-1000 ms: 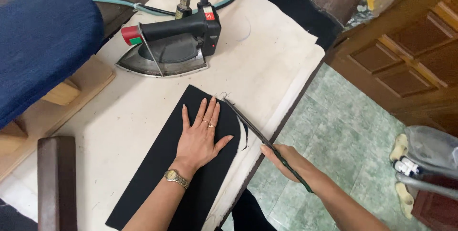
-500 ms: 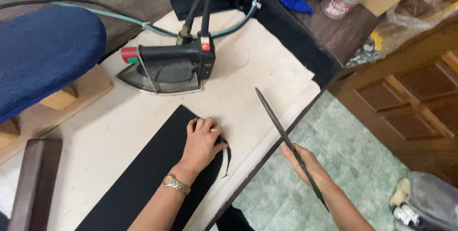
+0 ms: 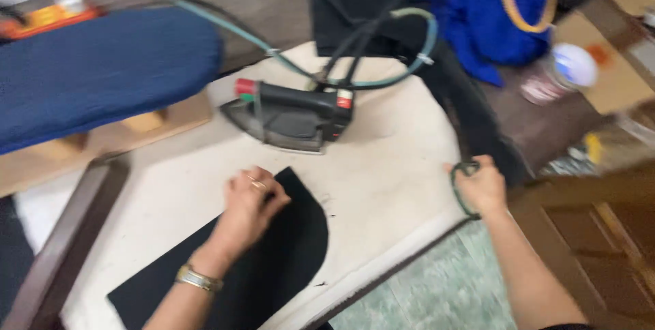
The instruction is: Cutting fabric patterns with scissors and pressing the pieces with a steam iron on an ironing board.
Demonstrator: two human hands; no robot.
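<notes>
The left hand (image 3: 249, 200) pressed, fingers curled, on the black rounded fabric piece (image 3: 273, 262) on the cream padded worktop (image 3: 382, 166); the right hand (image 3: 481, 187) gripped dark-handled scissors (image 3: 460, 190), probably finishing the trimming.

- plastic jar (image 3: 561, 71): round, clear, white lid, blurred reddish label; far right on the dark table.
- cardboard box (image 3: 614, 64): tan, flat, just right of the jar.
- orange package (image 3: 41, 20): blurred, top left corner.
</notes>
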